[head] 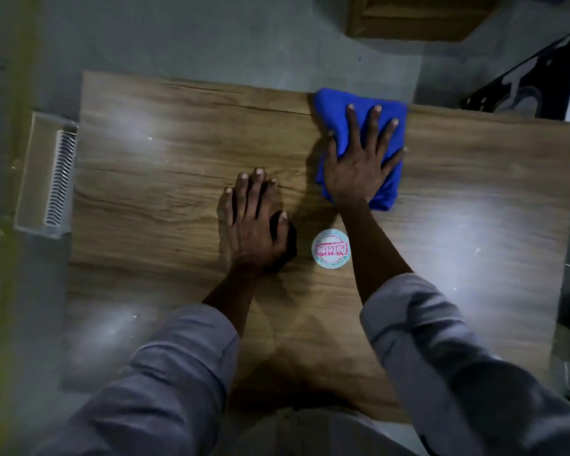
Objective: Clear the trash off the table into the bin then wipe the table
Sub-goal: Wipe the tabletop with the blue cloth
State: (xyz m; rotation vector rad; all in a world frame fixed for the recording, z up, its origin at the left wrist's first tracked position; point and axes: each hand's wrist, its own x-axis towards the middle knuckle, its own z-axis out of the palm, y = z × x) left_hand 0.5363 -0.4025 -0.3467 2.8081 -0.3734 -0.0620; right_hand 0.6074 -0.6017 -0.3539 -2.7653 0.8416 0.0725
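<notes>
A folded blue cloth [339, 106] lies near the far edge of the wooden table [165, 179]. My right hand [359, 159] presses flat on the cloth with its fingers spread. My left hand [254, 222] rests flat on the table's middle, fingers together, holding nothing. A white bin [43, 176] stands on the floor against the table's left edge. A round white sticker with pink print [330, 248] sits on the tabletop between my two forearms.
A wooden piece of furniture [418, 18] stands beyond the table at the top. A black patterned mat [540, 80] lies on the grey floor at the upper right. Bright light patches glare on the tabletop's left and right sides.
</notes>
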